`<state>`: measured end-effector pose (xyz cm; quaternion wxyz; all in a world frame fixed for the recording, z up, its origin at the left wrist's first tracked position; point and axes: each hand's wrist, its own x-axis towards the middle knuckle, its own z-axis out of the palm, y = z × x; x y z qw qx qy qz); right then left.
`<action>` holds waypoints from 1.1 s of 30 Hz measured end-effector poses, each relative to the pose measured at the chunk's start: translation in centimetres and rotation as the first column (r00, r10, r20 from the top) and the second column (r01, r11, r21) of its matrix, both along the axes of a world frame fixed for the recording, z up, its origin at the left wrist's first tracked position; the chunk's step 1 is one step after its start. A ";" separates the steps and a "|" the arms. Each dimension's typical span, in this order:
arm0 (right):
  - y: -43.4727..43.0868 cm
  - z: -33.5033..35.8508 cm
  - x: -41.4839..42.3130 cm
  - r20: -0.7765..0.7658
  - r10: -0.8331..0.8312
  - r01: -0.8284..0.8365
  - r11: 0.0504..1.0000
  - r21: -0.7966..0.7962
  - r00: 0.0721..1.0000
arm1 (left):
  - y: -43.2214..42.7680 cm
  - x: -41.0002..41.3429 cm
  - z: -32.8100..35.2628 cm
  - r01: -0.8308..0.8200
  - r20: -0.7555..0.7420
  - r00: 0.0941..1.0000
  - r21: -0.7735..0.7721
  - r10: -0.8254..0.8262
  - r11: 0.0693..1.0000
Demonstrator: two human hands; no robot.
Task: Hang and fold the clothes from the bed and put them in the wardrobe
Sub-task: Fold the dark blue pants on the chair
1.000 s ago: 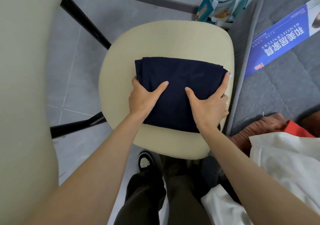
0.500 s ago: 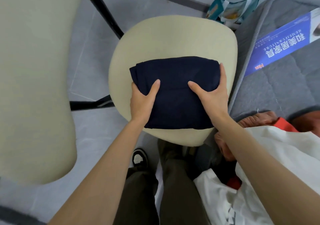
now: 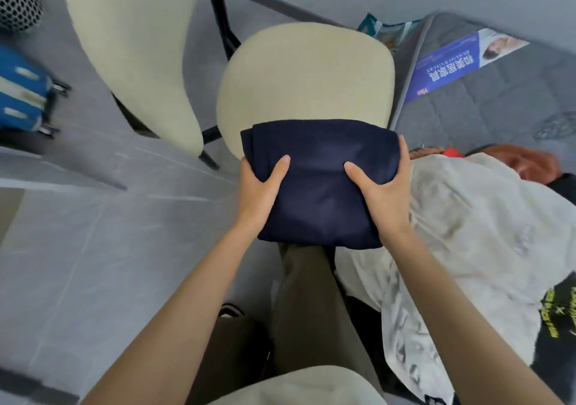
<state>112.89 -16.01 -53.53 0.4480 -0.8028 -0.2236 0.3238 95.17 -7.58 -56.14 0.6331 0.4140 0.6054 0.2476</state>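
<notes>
A folded navy blue garment is held in front of me, lifted off the cream chair seat and overlapping its near edge. My left hand grips its left side, thumb on top and fingers underneath. My right hand grips its right side the same way. More clothes lie on the bed at the right: a whitish garment with a dark print, and an orange-brown knit behind it. The wardrobe is out of sight.
The grey mattress carries a blue printed label. The chair's cream backrest and black legs stand to the left. A blue suitcase sits on the grey tiled floor at far left. My legs are below the garment.
Both hands closed on the sides of the navy garment and lifted it off the chair seat toward me. The view swung left, bringing the suitcase and more floor into sight.
</notes>
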 end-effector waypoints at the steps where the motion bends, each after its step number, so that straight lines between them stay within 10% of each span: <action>1: -1.2 0.6 -1.2 0.022 -0.006 0.005 1.000 0.012 1.000 | -1.2 -1.3 0.3 0.015 0.009 1.000 0.011 -0.015 1.000; 17: -5.4 13.4 -26.7 -0.095 0.439 -0.433 0.898 0.078 0.893 | -12.5 -29.9 12.2 -0.317 -0.018 0.947 0.129 0.322 0.940; 33: 6.2 34.6 -52.4 -0.013 0.912 -0.808 0.370 0.459 0.411 | -13.2 -52.7 35.6 -0.752 0.110 0.563 0.480 0.819 0.452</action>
